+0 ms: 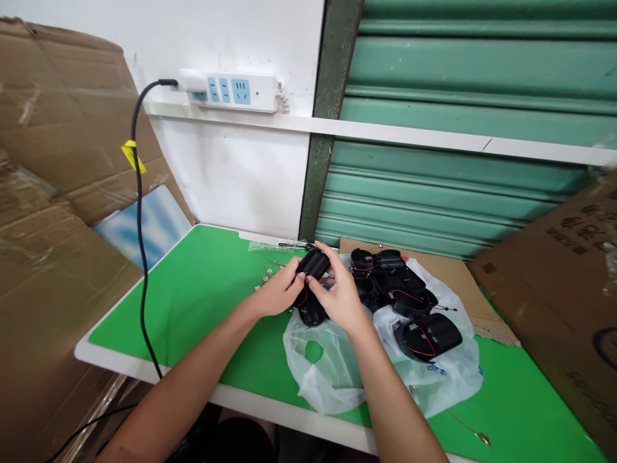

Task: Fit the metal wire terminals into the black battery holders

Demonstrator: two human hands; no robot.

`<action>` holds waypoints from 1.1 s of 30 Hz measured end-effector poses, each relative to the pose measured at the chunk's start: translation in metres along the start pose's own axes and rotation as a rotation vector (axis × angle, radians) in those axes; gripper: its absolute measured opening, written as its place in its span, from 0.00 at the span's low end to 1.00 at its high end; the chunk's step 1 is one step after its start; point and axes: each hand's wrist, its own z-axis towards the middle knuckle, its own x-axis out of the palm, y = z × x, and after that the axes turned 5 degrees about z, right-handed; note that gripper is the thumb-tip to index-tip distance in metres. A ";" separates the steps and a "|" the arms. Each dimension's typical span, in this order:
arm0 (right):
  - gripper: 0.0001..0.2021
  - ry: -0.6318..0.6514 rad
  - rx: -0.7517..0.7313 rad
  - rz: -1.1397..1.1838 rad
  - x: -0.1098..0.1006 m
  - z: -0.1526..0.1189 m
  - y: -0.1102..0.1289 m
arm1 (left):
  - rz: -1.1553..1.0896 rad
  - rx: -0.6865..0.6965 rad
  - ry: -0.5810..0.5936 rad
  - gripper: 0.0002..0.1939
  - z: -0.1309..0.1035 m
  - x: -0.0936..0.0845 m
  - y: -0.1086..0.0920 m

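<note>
Between my two hands is a black plastic housing point(314, 262), its rounded back turned up. My left hand point(280, 287) grips its left side, the thumb close to its lower edge. From the right, my right hand point(337, 292) holds it with thumb and fingers. Just below lies another black housing point(311, 311) with a red wire. Right of my hands, several similar black housings with red wires point(429, 337) are heaped on a translucent white plastic bag point(332, 386). Small parts on thin wires point(264, 278) lie left of my hands.
The green table top point(193, 308) has a white edge. A cardboard sheet point(486, 308) lies behind the bag; cardboard boxes point(554, 302) flank both sides. A black cable point(139, 238) hangs from the power strip point(241, 91). A thin wire with a small metal disc point(483, 439) lies front right.
</note>
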 end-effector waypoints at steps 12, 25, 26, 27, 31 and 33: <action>0.29 -0.037 -0.010 -0.012 0.007 -0.001 0.000 | 0.034 0.003 -0.060 0.11 -0.001 0.003 -0.005; 0.30 -0.071 -0.030 -0.049 0.012 0.000 -0.005 | 0.020 0.047 -0.101 0.11 0.000 0.008 -0.001; 0.30 -0.075 -0.025 -0.045 0.012 0.000 -0.005 | 0.018 0.046 -0.106 0.12 0.000 0.008 -0.001; 0.30 -0.079 -0.018 -0.038 0.012 0.000 -0.004 | 0.010 0.042 -0.108 0.12 -0.001 0.007 -0.001; 0.31 -0.072 -0.009 -0.035 0.011 -0.001 0.002 | -0.147 -0.029 -0.054 0.16 0.000 0.004 0.000; 0.33 -0.068 -0.028 -0.024 0.009 -0.001 0.005 | -0.294 -0.079 -0.056 0.17 0.003 0.002 0.002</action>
